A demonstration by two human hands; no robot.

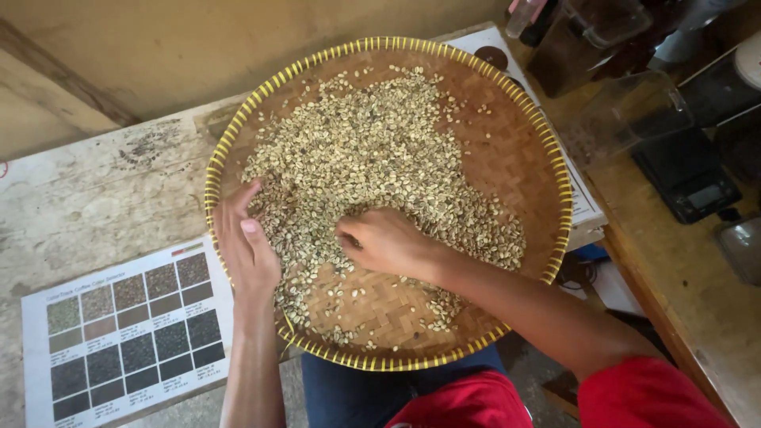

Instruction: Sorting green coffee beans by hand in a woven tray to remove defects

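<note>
Across the woven tray (547,170), pale beans (372,150) are best raked thinly: right hand (386,240) grip curled together over them, left hand (244,246) grip flat, apart

1. The worktop (111,178) is a pale, worn, stained surface with dark smudges near its far edge.
2. A round woven tray (515,158) with a yellow-and-dark bound rim rests on the worktop, its near part overhanging the front edge.
3. A printed sheet (135,325) showing a grid of colour swatches lies flat on the worktop, just left of the tray.
4. Another printed sheet (583,202) lies partly under the tray's right side.
5. A separate wooden bench (682,293) stands to the right, carrying a small black digital scale (688,178) and clear containers (626,111).
</note>
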